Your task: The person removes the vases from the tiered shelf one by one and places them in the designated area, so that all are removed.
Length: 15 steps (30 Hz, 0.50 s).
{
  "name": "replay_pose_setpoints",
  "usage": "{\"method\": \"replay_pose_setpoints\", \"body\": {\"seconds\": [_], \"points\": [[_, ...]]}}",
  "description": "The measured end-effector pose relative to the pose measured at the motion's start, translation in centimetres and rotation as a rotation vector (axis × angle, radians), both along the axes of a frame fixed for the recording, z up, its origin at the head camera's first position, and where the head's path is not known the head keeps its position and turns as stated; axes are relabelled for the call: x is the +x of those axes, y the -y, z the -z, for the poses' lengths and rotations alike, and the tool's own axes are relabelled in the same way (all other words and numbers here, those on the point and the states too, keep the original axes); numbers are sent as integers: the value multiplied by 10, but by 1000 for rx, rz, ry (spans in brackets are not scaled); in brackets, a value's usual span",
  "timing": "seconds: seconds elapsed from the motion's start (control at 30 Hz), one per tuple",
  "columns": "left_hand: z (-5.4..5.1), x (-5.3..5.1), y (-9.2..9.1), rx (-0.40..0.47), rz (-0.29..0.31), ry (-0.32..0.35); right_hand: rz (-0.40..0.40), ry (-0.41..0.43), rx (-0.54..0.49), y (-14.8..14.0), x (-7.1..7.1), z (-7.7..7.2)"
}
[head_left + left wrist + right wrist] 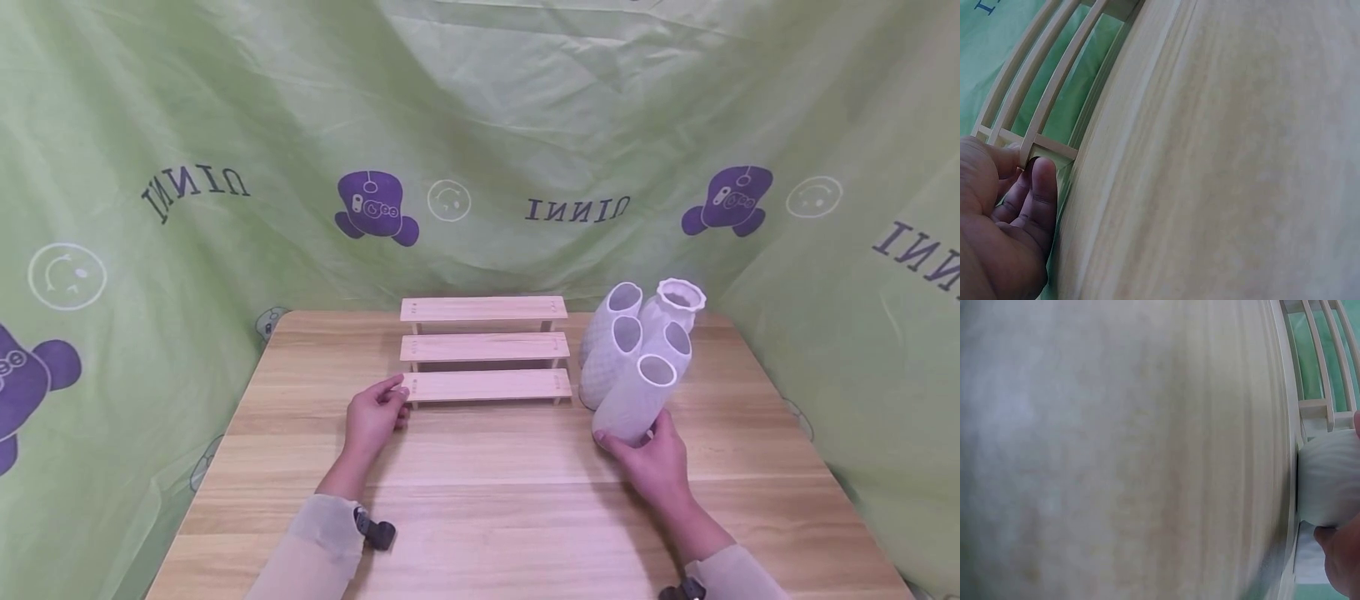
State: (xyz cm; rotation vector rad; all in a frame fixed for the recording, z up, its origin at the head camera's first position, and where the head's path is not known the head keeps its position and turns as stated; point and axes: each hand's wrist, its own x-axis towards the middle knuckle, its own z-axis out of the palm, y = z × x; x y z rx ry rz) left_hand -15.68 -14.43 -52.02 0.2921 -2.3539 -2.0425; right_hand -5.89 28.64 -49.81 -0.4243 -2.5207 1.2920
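A three-step wooden shelf (486,385) stands on the table. With thumb and fingers, my left hand (373,417) pinches the left end of its lowest board; the left wrist view shows the board end (1027,150) between them. To the right of the shelf, several white vases stand close together. My right hand (654,458) grips the lower part of the front vase (633,404), its thumb on the near left side. Behind that vase are smooth and textured ones, among them a vase with a wavy rim (678,296). In the right wrist view the gripped vase (1329,478) is partly cut off.
The wood-grain table (495,517) reaches back to a green curtain (480,100) with purple bear prints and lettering, which hangs behind and along both sides. The vases stand very close to the shelf's right end. A dark camera (378,533) is strapped on the left wrist.
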Motion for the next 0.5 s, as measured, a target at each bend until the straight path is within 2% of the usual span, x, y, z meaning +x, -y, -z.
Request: {"method": "replay_pose_setpoints", "body": {"seconds": [0.3, 0.5], "points": [[-1, 0, 0, 7, 4, 2, -17, 5, -23, 0, 1, -1], [-3, -1, -1, -28, 8, 9, -34, 38, -31, 0, 0, -2]]}}
